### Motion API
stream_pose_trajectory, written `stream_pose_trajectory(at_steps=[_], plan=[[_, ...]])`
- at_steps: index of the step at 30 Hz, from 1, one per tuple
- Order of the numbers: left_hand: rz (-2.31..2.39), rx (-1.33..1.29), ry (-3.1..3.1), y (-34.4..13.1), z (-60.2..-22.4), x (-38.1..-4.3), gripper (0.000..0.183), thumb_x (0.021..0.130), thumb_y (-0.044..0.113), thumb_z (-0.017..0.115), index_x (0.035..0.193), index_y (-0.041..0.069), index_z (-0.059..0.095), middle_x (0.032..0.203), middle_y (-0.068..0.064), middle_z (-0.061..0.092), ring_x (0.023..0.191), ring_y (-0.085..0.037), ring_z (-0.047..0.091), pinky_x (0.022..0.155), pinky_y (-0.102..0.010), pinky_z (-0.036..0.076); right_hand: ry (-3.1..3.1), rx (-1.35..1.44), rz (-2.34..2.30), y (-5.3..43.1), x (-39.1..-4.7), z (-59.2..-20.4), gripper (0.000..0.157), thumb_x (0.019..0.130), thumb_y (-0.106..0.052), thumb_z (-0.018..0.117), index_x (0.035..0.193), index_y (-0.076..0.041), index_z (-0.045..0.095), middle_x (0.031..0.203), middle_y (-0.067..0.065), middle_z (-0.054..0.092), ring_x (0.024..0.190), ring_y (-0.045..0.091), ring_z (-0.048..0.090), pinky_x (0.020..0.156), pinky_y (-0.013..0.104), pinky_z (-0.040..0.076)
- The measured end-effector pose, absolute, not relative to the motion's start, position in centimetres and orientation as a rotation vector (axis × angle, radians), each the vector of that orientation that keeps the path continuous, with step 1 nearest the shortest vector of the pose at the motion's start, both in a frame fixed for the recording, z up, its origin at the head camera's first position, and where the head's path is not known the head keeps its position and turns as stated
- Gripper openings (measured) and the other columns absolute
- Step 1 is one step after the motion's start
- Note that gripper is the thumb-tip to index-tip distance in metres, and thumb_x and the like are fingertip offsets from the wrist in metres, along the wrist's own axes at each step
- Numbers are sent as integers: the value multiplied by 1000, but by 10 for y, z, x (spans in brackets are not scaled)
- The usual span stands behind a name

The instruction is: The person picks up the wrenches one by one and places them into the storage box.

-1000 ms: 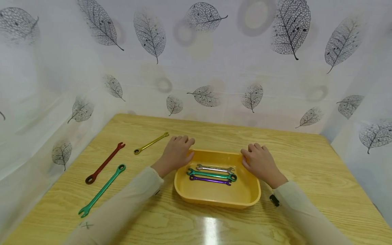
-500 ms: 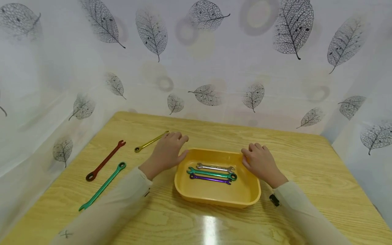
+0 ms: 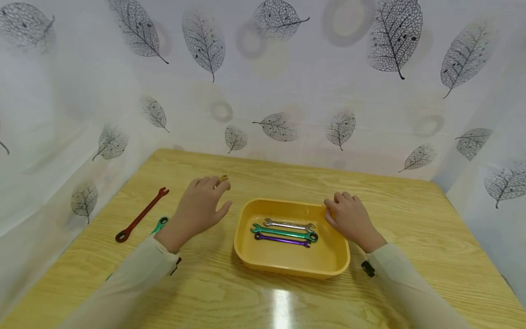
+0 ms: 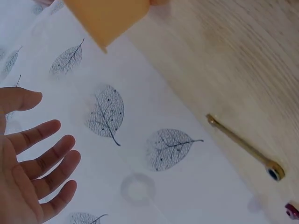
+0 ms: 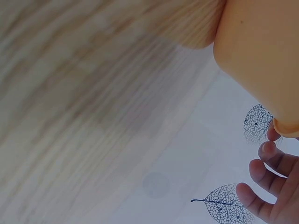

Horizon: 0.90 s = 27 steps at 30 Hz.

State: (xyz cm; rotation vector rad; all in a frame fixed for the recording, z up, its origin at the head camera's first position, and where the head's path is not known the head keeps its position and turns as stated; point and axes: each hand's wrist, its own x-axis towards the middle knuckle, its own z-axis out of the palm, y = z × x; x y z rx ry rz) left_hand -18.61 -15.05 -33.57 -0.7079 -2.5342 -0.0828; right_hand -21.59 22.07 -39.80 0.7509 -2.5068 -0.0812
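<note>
My left hand hovers left of the yellow plastic tray, fingers spread and holding nothing. It overlaps most of a gold wrench in the head view, where only the open end shows; the left wrist view has the whole gold wrench lying on the table. With my right hand I grip the tray's back right corner, one finger right at the rim. Inside the tray a silver wrench, a green wrench and a purple wrench lie side by side.
A red wrench lies on the wooden table at the left. Beside it is another green wrench, mostly hidden by my left sleeve. A leaf-patterned white curtain borders the table at the back and sides.
My left hand has let go of the tray's back left corner and moved left, over the gold wrench. My right hand stays at the tray, which has hardly moved.
</note>
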Motion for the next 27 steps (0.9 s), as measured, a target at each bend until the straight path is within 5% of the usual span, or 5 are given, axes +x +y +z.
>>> stream_pose_trajectory(at_steps=[27], plan=[[-106,-611,-2409,-201,-330,-154,31,73,17,76,99,4,63,86,-13,62,78,-32,60,75,-48,48,-2493,753,-77,222,-215,-398,6,81,-14,63,82,-11,58,67,4,43,60,18,35,55,30,26]])
